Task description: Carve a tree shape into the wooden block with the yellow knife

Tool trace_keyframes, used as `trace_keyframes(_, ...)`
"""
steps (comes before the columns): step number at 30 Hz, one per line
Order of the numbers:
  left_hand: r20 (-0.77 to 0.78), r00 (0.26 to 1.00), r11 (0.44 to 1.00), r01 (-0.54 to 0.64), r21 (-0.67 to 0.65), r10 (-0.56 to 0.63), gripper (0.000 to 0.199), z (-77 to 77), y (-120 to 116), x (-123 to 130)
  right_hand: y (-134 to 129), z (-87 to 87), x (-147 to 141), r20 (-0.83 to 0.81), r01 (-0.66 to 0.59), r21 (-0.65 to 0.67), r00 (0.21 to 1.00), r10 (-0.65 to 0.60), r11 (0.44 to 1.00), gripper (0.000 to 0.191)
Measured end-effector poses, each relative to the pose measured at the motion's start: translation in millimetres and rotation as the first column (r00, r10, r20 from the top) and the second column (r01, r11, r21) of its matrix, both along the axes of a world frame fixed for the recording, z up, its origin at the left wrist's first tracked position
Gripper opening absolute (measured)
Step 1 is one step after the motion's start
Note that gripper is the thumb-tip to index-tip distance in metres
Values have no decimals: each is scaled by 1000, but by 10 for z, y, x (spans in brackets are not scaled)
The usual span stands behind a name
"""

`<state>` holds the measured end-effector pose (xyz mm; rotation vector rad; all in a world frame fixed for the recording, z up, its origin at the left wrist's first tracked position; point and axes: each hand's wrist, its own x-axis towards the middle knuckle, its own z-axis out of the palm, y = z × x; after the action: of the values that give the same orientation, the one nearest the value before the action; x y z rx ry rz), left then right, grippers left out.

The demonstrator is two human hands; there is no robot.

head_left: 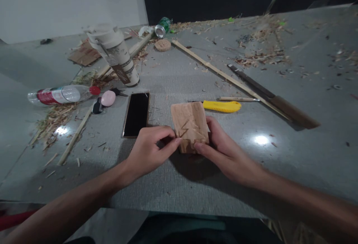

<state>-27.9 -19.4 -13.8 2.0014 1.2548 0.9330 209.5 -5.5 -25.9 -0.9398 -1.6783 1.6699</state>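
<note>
A carved wooden block [190, 122], pale with darker grain and lines cut into its face, is held up just above the table. My right hand [226, 154] grips its lower right side, thumb on the front and fingers behind. My left hand [153, 147] pinches the lower left edge between thumb and curled fingers. Beyond the block lies a yellow utility knife [222, 106], its handle pointing right. A black-screened phone [136, 115] rests flat just past my left hand.
Farther right are a long chisel-like tool [268, 96] and a wooden stick [215, 72]. To the left lie a plastic bottle [65, 94], a pink oval item [108, 98] and a standing patterned cup [117, 57]. A green can [163, 27] and wood shavings [263, 55] sit toward the back.
</note>
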Motion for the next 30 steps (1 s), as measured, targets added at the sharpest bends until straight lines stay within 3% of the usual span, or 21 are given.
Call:
trace_keyframes(3, -8, 1000, 1000, 18, 6, -18, 26, -6, 0, -7, -1, 3, -12, -32, 3, -39, 999, -4, 999, 44)
trace_keyframes(10, 43, 998, 999, 40, 31, -41, 27, 45, -10, -8, 31, -45, -32, -218, -25, -293, 975, -41, 956, 52)
trace_keyframes(15, 47, 999, 999, -18, 27, 17, 24, 61, -10, -13, 57, -39, -34, -240, -4, -385, 966, -96, 923, 56)
trace_keyframes(19, 45, 994, 995, -96, 12, 96, 17, -27, 50, -36, 68, -4, -24, -251, -20, -409, 964, -91, 912, 60)
trace_keyframes(23, 28, 993, 986, -119, 114, 117, 21, -117, 120, -57, 75, 11, -5, -289, -66, -411, 955, -61, 909, 59)
trace_keyframes(26, -55, 998, 989, 13, 145, -5, 19, -71, 118, -41, 61, -5, 17, -277, -34, -377, 958, -78, 926, 55)
trace_keyframes(28, -63, 993, 991, 108, 73, -103, 18, 17, 96, 7, 44, -14, 38, -267, -23, -341, 961, -74, 940, 54)
trace_keyframes(30, -18, 994, 993, 112, -28, -112, 21, 117, 84, 89, 34, -13, 72, -258, -28, -303, 965, -54, 953, 53)
